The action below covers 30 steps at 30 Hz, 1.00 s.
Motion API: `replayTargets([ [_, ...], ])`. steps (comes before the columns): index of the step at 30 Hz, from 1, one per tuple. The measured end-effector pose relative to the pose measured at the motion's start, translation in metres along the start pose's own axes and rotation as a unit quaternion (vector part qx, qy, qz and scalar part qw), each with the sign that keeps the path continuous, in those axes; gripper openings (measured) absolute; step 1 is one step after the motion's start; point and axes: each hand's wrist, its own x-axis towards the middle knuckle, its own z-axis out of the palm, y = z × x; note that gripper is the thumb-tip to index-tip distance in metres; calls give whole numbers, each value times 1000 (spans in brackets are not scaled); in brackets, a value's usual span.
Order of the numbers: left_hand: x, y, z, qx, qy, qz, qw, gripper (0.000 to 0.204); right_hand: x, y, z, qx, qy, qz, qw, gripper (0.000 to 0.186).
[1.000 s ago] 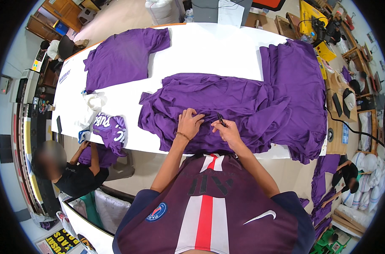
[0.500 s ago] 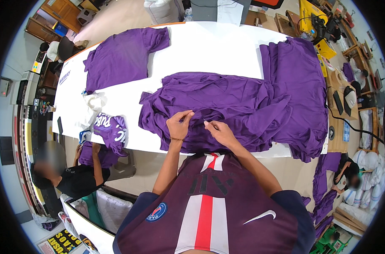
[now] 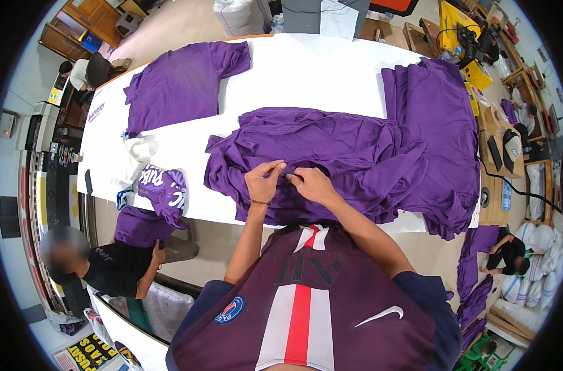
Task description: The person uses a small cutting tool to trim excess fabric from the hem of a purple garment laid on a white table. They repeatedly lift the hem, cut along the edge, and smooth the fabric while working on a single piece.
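In front of me a crumpled purple T-shirt lies spread over the white table, its far edge loosely folded. Over its near part my left hand is closed, thumb and forefinger pinching a bit of the purple cloth. Close beside it, on the right, my right hand is also closed in a pinch; what sits between its fingertips is too small to make out. The two sets of fingertips almost meet. A dark band circles my left wrist.
A purple stack of shirts adjoins on the right. Another purple T-shirt lies flat at the far left, near a white cloth and a printed purple garment. A co-worker sits at the left; others work at the right.
My right hand has moved left, bringing its fingertips closer to my left hand, which has hardly shifted. The co-worker at the left has leaned back and moved their arms.
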Motion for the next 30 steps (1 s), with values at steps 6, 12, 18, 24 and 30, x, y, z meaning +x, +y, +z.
replayTargets([
  [6, 2, 13, -32, -4, -41, 7, 999, 16, 0, 9, 0, 63, 37, -17, 997, 40],
  [12, -13, 27, -135, 181, -226, -90, 953, 20, 3, 20, 1, 177, 71, -159, 969, 47],
  [18, -70, -55, -224, 374, -359, -292, 804, 33, 43, 19, 19, 93, -11, -125, 988, 31],
  [24, -79, -8, -211, 285, -350, -291, 844, 58, 47, 34, 3, 454, -28, -7, 891, 15],
  [30, -38, -7, -95, -1, -188, -146, 971, 42, 40, 26, -12, 498, -57, 26, 865, 17],
])
